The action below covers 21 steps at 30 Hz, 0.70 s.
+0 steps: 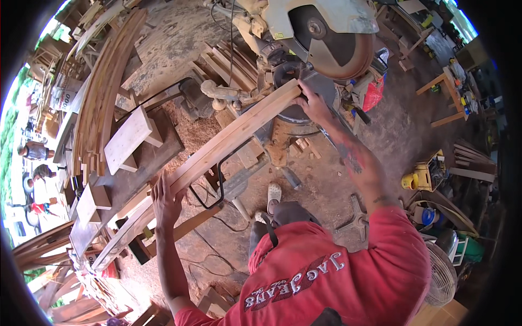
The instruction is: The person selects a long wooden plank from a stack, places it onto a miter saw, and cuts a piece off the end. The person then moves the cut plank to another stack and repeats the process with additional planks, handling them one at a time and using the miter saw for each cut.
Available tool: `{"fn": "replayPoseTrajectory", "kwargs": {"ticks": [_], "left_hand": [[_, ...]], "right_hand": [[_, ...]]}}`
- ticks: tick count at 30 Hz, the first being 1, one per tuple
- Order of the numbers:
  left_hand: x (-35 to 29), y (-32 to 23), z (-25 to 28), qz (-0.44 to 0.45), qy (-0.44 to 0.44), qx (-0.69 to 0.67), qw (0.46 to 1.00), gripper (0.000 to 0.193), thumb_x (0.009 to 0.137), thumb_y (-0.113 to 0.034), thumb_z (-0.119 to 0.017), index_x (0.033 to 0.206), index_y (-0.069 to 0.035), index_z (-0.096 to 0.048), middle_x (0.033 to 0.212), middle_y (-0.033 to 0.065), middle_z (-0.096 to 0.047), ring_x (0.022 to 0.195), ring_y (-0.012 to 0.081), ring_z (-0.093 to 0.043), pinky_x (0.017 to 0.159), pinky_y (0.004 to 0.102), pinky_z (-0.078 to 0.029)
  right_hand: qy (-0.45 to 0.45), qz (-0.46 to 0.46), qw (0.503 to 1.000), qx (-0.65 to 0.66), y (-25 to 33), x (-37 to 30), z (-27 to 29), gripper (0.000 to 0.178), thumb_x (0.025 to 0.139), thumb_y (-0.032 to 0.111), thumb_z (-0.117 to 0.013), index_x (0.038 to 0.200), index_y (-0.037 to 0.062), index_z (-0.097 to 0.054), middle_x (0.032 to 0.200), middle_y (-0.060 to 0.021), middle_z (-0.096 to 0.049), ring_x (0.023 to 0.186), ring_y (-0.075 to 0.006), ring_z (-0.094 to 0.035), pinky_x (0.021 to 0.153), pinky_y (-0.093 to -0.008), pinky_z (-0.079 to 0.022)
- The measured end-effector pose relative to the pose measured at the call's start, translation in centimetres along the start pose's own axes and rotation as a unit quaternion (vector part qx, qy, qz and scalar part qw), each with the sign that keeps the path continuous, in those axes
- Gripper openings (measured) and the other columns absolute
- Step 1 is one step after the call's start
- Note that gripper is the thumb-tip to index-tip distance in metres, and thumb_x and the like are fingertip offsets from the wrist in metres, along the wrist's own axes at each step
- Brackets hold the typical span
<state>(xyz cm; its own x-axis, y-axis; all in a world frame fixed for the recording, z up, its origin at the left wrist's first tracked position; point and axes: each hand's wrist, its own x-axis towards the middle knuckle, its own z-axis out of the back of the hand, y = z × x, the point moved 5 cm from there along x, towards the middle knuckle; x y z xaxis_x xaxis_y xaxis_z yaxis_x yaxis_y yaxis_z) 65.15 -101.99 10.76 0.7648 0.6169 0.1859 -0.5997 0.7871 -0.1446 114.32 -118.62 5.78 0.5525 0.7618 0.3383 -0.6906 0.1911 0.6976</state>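
A long, light wooden plank point(234, 138) slants from lower left to upper right in front of me. My right hand point(315, 107) grips its far end, thumb and fingers closed around the edge. At the near end, my left hand point(166, 200) holds the plank, fingers over its side. Just beyond my right hand stands a large mitre saw point(315, 30), its round blade point(348, 51) raised above the base. The plank's far end lies over the round saw table point(323, 89); whether it touches it I cannot tell.
Long boards point(111, 81) are stacked at the left beside a bench holding a pale board piece point(128, 141). A black bent metal frame point(221, 182) sits below the plank. Cables cross the dusty floor. A fan point(439, 271) and a yellow crate point(431, 171) stand at the right.
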Motion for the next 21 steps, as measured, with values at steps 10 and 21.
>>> {"fn": "replayPoseTrajectory", "kwargs": {"ticks": [10,21], "left_hand": [[2.2,0.8,-0.3,0.105,-0.012,0.001,0.994,0.066,0.061,-0.047,-0.085,0.101,-0.002,-0.06,0.099,0.0175,-0.062,0.096,0.0373,-0.058,0.084,0.0469,-0.047],[7.5,3.7,-2.8,0.205,0.334,-0.174,0.903,0.067,0.089,-0.064,-0.052,0.102,-0.001,-0.071,0.084,0.014,-0.071,0.074,0.0195,-0.063,0.07,0.0373,-0.048]], "right_hand": [[0.039,0.034,0.99,0.128,-0.6,0.9,0.0,0.047,0.089,0.021,-0.066,0.131,0.0054,-0.051,0.111,-0.0231,-0.064,0.101,-0.0403,-0.062,0.083,-0.0418,-0.051],[0.049,0.023,0.999,-0.005,0.4,-0.2,2.3,0.084,0.082,0.03,-0.074,0.149,0.0147,-0.026,0.138,-0.0254,-0.044,0.128,-0.047,-0.04,0.105,-0.0477,-0.036]]}}
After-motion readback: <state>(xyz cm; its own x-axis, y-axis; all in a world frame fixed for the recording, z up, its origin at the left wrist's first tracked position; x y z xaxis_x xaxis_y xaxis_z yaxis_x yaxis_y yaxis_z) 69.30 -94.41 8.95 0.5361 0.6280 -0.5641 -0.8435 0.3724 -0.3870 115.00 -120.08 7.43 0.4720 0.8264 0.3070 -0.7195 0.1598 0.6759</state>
